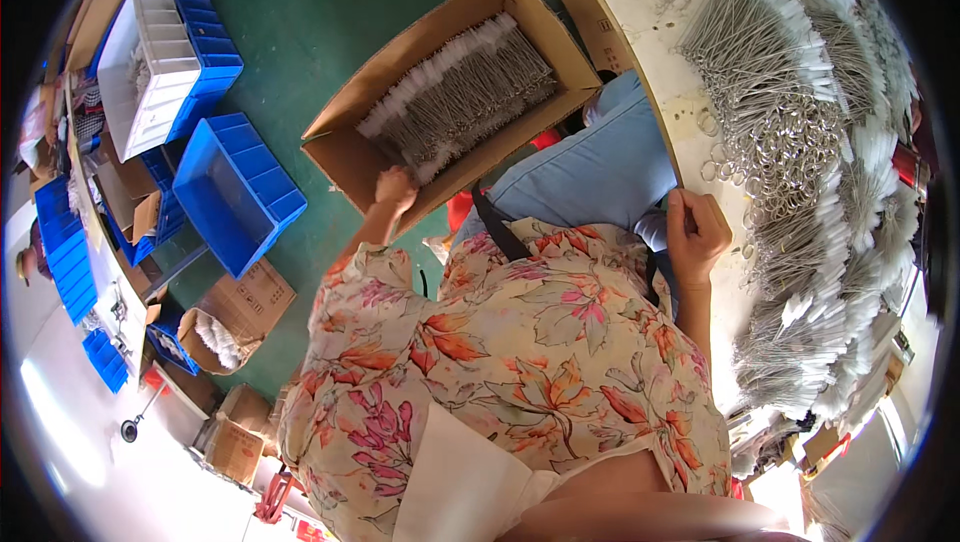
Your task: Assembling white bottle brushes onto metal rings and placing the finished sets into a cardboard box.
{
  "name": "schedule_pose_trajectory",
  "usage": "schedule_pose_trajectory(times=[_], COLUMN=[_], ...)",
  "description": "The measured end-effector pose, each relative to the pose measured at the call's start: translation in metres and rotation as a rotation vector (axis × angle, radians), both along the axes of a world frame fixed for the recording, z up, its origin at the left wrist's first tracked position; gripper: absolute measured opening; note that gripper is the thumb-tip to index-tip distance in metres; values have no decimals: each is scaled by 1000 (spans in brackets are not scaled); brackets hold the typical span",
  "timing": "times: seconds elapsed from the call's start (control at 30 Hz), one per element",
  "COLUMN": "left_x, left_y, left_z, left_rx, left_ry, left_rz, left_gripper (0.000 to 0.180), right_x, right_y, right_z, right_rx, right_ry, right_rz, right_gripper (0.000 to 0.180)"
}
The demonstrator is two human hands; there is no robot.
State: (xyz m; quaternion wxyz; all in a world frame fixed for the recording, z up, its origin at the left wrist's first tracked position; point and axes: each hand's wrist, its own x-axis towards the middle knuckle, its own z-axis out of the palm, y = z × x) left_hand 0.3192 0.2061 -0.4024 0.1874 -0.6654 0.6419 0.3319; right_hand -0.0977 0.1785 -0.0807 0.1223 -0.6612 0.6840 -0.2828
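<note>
My left hand (397,188) reaches into the open cardboard box (338,154) from its near side, at the left end of the packed brushes. Its fingers are curled, and what they hold, if anything, is hidden. Thin wire brushes (465,87) with white bristles lie packed side by side inside the box. Beside the table's edge, my right hand (698,232) is closed in a loose fist with nothing showing out of it. Just right of it on the pale table (690,132) are metal rings (735,174) at the ends of more wire brushes (755,42).
Heaped brushes (800,332) cover the table's right part. Left on the green floor (290,2) stand a blue bin (240,192), a white crate (155,72) and a carton (240,317) holding white material. My bent leg (585,167) lies between box and table.
</note>
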Motion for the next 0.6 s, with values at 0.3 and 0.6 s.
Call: schedule_pose_trajectory(times=[0.3, 0.6], left_x=[-85, -368], left_y=[-131, -347], left_z=[139, 458], left_rx=[-803, -1054], left_ry=[626, 1090], left_rz=[618, -422], left_gripper=[19, 19], right_x=[-28, -127], right_y=[9, 36], right_z=[24, 116], right_rx=[31, -406], right_ry=[-333, -38], right_rz=[37, -19], right_gripper=[4, 10])
